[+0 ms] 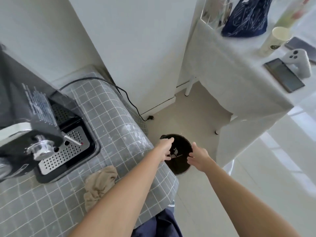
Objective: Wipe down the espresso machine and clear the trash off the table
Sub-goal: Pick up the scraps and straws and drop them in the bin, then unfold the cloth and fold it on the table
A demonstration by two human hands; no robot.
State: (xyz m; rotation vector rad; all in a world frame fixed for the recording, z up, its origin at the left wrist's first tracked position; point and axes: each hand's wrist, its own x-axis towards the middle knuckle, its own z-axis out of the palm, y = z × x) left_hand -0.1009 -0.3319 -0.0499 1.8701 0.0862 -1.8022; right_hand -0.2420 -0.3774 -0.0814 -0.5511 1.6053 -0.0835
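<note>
Fingers [168, 153] of both hands are hanging loosely curled, apparently holding nothing, over the black bin [179, 166] on the floor at 4 o'clock from the espresso machine [34, 134]; remaining scraps probably light, needing pinch pickup.

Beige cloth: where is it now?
The beige cloth lies crumpled on the checked tablecloth, just right of the espresso machine, beside the left forearm.

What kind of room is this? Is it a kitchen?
Probably a home kitchen or coffee corner. An espresso machine sits on a checked tablecloth beside a crumpled rag, and a black trash bin stands on the tiled floor.
</note>
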